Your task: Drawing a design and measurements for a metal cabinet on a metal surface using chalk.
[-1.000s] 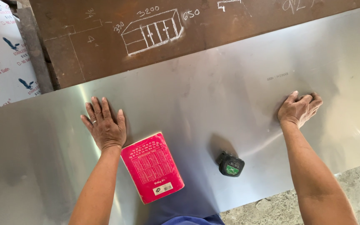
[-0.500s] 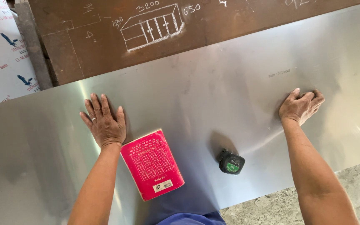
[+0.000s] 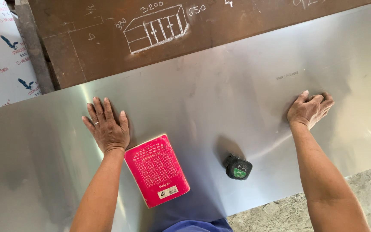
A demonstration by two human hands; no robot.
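We press our left hand [image 3: 107, 128], fingers spread, and right hand [image 3: 309, 109], fingers curled, on the sheet [image 3: 220, 99]; notebook [image 3: 156, 170] lower centre.

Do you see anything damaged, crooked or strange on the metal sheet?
Nothing stands out. The metal sheet looks flat, with no dent visible. The red booklet lies slightly askew beside the left hand; the tape measure rests nearer the right hand.

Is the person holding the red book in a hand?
No, the red book lies by itself on the metal sheet, while the left hand and right hand both press on the sheet.
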